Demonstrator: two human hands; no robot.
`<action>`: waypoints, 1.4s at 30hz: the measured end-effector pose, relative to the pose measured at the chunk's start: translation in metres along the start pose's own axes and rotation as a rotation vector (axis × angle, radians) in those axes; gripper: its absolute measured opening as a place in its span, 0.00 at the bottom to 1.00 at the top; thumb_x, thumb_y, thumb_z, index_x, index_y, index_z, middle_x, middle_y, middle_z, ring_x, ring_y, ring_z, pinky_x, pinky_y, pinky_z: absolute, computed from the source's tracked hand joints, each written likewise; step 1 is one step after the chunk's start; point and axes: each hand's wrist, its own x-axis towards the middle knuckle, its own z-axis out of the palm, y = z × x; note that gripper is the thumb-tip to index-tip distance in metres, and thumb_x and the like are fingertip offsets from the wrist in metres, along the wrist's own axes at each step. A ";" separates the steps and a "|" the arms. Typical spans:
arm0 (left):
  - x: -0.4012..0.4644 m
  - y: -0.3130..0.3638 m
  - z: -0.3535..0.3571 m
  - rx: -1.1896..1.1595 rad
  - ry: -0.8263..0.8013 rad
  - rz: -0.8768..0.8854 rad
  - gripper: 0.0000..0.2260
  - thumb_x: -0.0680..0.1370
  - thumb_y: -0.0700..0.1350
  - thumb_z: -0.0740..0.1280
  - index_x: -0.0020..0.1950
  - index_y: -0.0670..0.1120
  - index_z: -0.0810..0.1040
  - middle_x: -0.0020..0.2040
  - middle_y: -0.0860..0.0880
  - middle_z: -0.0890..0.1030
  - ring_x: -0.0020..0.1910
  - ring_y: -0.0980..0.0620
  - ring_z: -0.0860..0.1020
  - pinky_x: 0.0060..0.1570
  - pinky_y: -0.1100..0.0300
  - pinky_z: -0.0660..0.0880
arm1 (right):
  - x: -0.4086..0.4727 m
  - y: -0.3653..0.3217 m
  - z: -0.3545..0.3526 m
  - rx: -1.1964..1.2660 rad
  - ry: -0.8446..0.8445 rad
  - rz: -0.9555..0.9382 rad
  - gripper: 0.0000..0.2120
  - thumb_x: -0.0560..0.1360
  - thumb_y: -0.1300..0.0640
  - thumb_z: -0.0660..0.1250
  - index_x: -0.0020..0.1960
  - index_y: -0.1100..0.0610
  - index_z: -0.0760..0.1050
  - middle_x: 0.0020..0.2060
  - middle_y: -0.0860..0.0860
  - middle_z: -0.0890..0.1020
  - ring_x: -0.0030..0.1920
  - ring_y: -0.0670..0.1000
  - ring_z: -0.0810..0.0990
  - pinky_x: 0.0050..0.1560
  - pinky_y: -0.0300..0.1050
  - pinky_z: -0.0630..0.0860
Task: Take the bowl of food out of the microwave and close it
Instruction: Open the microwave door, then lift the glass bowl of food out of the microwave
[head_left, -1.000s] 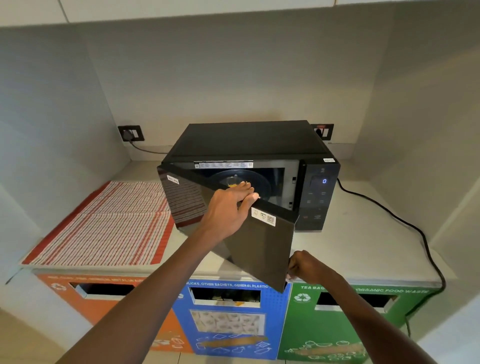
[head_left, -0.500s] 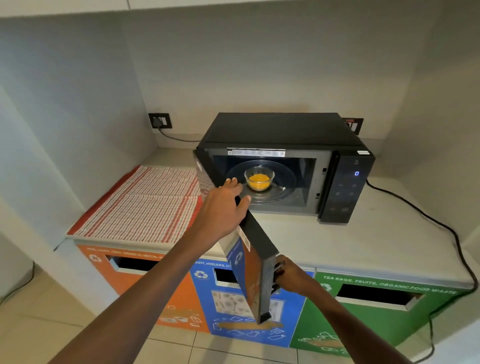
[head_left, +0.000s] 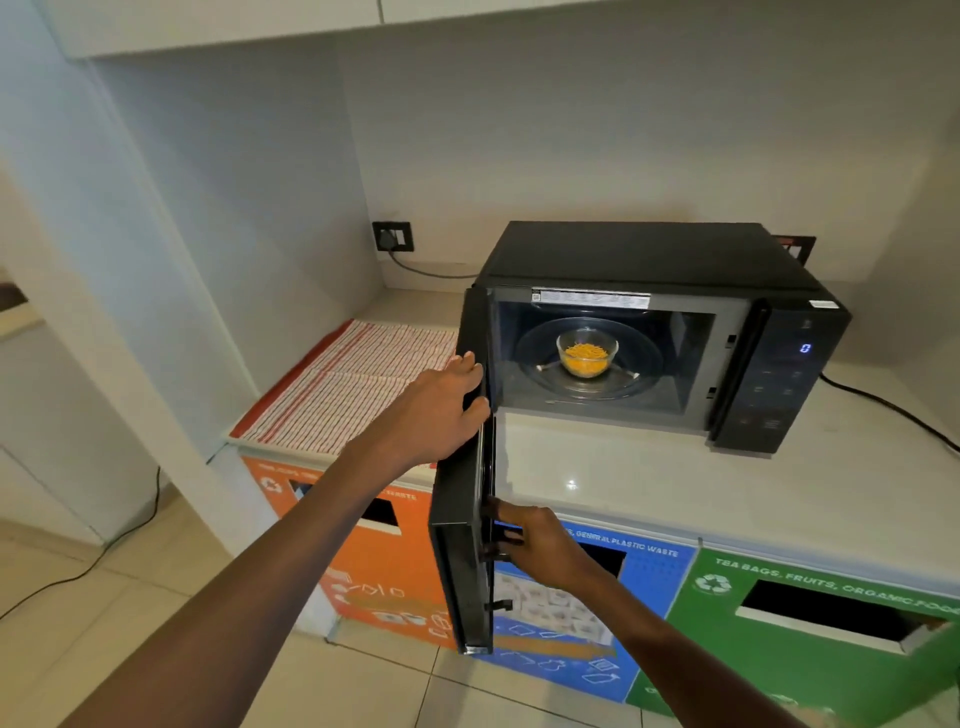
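While door (head_left: 461, 525) stands open, display (head_left: 804, 348) reads 0.

Door (head_left: 462, 545) open; left hand (head_left: 436, 410) grips it, right hand (head_left: 540, 545) touches it; bowl (head_left: 587, 353) inside.

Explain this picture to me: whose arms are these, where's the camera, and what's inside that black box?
No machine here: these are a person's bare arms, filmed by one camera worn on their head, looking forward and down. The left hand grips the top edge of the open microwave door; the right hand touches the door's inner side lower down, but I cannot tell whether its fingers grip it. The microwave stands on a pale counter, beside a red-striped cloth. Inside, a glass bowl of yellow food sits on the turntable; neither hand holds it. Under the counter stand an orange bin, a blue bin and a green bin.
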 end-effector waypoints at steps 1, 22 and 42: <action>-0.002 -0.004 -0.003 -0.001 -0.006 -0.007 0.24 0.82 0.50 0.58 0.77 0.44 0.61 0.80 0.45 0.58 0.78 0.44 0.60 0.74 0.51 0.58 | 0.003 -0.001 0.004 -0.003 -0.014 -0.005 0.22 0.72 0.63 0.71 0.66 0.57 0.74 0.59 0.58 0.80 0.60 0.54 0.79 0.60 0.56 0.76; -0.001 -0.024 -0.012 0.128 0.026 -0.087 0.23 0.79 0.39 0.63 0.74 0.42 0.66 0.78 0.43 0.64 0.70 0.43 0.72 0.66 0.54 0.70 | 0.053 0.001 0.022 -0.188 -0.186 -0.030 0.19 0.73 0.52 0.70 0.63 0.53 0.74 0.53 0.60 0.82 0.50 0.58 0.82 0.51 0.57 0.80; 0.162 0.056 0.130 -0.318 0.207 -0.437 0.15 0.78 0.42 0.61 0.61 0.36 0.77 0.58 0.35 0.82 0.60 0.36 0.78 0.58 0.50 0.75 | 0.137 0.095 -0.193 -0.341 0.409 0.231 0.10 0.72 0.59 0.61 0.48 0.64 0.77 0.47 0.66 0.82 0.50 0.65 0.79 0.48 0.52 0.75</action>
